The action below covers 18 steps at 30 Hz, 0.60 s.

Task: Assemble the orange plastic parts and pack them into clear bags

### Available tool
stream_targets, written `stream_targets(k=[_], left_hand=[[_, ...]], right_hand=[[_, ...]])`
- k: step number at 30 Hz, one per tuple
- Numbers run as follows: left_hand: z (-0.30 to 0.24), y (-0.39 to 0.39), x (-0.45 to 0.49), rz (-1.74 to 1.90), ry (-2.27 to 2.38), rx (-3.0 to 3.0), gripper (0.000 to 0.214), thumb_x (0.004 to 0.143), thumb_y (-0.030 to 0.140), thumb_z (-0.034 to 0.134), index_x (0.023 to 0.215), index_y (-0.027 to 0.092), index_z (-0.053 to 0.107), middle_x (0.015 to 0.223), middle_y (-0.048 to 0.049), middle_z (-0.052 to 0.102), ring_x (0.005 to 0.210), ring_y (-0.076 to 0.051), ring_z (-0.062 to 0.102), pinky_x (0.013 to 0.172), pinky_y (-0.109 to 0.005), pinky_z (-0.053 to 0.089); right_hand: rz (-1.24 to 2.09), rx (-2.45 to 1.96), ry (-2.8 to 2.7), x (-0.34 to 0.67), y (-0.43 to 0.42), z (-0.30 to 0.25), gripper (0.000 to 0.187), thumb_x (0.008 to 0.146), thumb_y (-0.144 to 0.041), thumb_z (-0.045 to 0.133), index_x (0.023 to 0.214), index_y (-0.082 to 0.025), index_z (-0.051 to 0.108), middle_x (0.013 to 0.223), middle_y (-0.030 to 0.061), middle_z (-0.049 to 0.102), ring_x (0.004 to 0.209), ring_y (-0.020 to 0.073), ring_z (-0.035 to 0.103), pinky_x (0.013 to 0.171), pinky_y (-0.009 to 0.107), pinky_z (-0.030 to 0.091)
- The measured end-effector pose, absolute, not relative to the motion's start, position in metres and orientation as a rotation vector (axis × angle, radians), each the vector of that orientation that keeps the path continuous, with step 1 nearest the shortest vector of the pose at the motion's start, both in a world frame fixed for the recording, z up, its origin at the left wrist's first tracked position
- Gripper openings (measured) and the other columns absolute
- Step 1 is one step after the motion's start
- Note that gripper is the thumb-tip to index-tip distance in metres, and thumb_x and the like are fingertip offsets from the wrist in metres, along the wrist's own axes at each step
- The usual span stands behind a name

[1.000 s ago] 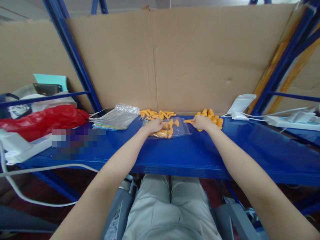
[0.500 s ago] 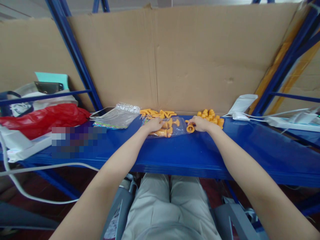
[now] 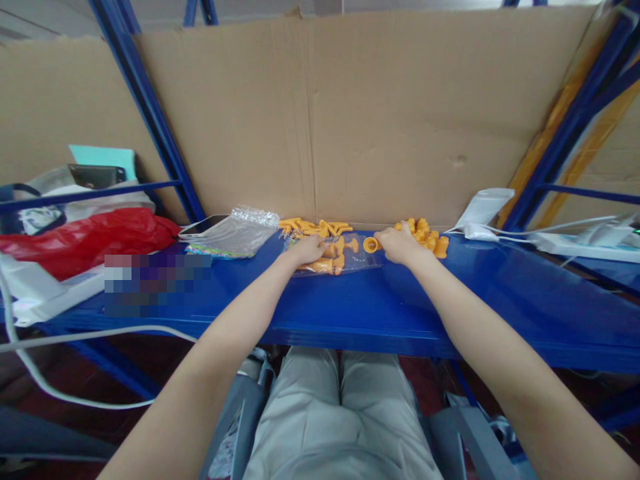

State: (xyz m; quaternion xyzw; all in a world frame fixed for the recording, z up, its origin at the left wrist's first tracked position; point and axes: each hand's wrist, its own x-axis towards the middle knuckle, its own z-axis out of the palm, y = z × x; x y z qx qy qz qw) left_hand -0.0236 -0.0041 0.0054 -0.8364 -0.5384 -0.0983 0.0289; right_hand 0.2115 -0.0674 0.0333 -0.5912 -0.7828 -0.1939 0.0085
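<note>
My left hand [image 3: 311, 249] is closed on the left side of a clear plastic bag [image 3: 361, 261], which lies on the blue tabletop. Inside the bag are several orange plastic pieces [image 3: 327, 266] with flared ends. My right hand [image 3: 400, 246] grips an orange cup-shaped piece [image 3: 371, 245], its round hollow end facing me at the bag's right end. Whether that piece is inside the bag's mouth I cannot tell. Behind the right hand sits a heap of orange knobby pieces [image 3: 425, 233]. Thin orange sticks [image 3: 330, 229] are piled beyond the left hand.
A stack of clear bags [image 3: 235, 235] and a phone [image 3: 206, 225] lie left of the sticks. Further left are a red plastic bag [image 3: 95, 233] and a white power strip [image 3: 65, 293]. A white pouch [image 3: 485, 207] leans at the right. Cardboard [image 3: 380, 120] walls the back.
My right hand has brought the cup-shaped piece a little left and away from me, to the bag's right end. My left hand and the bag have hardly moved.
</note>
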Motion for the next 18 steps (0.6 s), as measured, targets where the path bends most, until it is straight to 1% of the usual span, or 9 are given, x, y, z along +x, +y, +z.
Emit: stream_targets(k=[2, 4, 7, 9, 14, 16, 18], left_hand=[[0.005, -0.004, -0.024, -0.288, -1.669, -2.576, 0.041, 0.095, 0.033, 0.035, 0.121, 0.019, 0.063, 0.132, -0.0081, 0.062, 0.123, -0.022, 0.055, 0.104, -0.030, 0.039], [0.005, -0.005, -0.023, -0.292, -1.679, -2.575, 0.041, 0.095, 0.033, 0.035, 0.122, 0.019, 0.062, 0.133, -0.0081, 0.061, 0.124, -0.022, 0.055, 0.104, -0.030, 0.039], [0.006, -0.006, -0.023, -0.287, -1.678, -2.578, 0.041, 0.095, 0.031, 0.034, 0.124, 0.018, 0.061, 0.134, -0.0087, 0.060, 0.125, -0.022, 0.054, 0.104, -0.030, 0.038], [0.007, -0.007, -0.022, -0.271, -1.679, -2.580, 0.043, 0.095, 0.031, 0.033, 0.125, 0.017, 0.060, 0.135, -0.0099, 0.059, 0.125, -0.023, 0.054, 0.105, -0.031, 0.038], [0.009, -0.008, -0.021, -0.299, -1.696, -2.577, 0.042, 0.095, 0.032, 0.035, 0.122, 0.015, 0.061, 0.133, -0.0111, 0.061, 0.123, -0.023, 0.055, 0.104, -0.031, 0.039], [0.008, -0.008, -0.021, -0.354, -1.698, -2.579, 0.039, 0.094, 0.030, 0.037, 0.120, 0.016, 0.063, 0.129, -0.0099, 0.063, 0.121, -0.023, 0.056, 0.105, -0.032, 0.039], [0.006, -0.006, -0.021, -0.425, -1.700, -2.589, 0.037, 0.093, 0.029, 0.039, 0.116, 0.017, 0.065, 0.126, -0.0094, 0.065, 0.120, -0.024, 0.057, 0.105, -0.033, 0.039]], right_hand=[[-0.661, -1.870, -2.472, 0.207, -0.067, 0.030, 0.044, 0.079, 0.002, 0.041, 0.113, -0.012, 0.065, 0.107, 0.0179, 0.070, 0.107, 0.0290, 0.061, 0.106, 0.060, 0.022], [-0.696, -1.859, -2.510, 0.202, -0.067, 0.027, 0.044, 0.080, 0.002, 0.040, 0.113, -0.012, 0.065, 0.105, 0.0158, 0.071, 0.107, 0.0274, 0.061, 0.107, 0.060, 0.022], [-0.712, -1.793, -2.542, 0.196, -0.068, 0.025, 0.042, 0.083, 0.000, 0.040, 0.111, -0.015, 0.067, 0.109, 0.0143, 0.070, 0.110, 0.0260, 0.059, 0.107, 0.057, 0.023], [-0.679, -1.736, -2.540, 0.195, -0.069, 0.026, 0.038, 0.085, -0.004, 0.043, 0.110, -0.017, 0.068, 0.112, 0.0140, 0.069, 0.112, 0.0259, 0.058, 0.107, 0.054, 0.025], [-0.419, -1.581, -2.457, 0.204, -0.066, 0.032, 0.030, 0.088, -0.020, 0.052, 0.114, -0.023, 0.069, 0.115, 0.0112, 0.069, 0.113, 0.0274, 0.058, 0.100, 0.050, 0.033], [-0.271, -1.553, -2.422, 0.211, -0.061, 0.033, 0.030, 0.086, -0.023, 0.056, 0.113, -0.023, 0.070, 0.115, 0.0095, 0.070, 0.111, 0.0269, 0.060, 0.096, 0.046, 0.038], [-0.137, -1.496, -2.413, 0.217, -0.055, 0.032, 0.028, 0.083, -0.024, 0.059, 0.108, -0.023, 0.072, 0.113, 0.0069, 0.072, 0.106, 0.0252, 0.063, 0.092, 0.040, 0.042]])
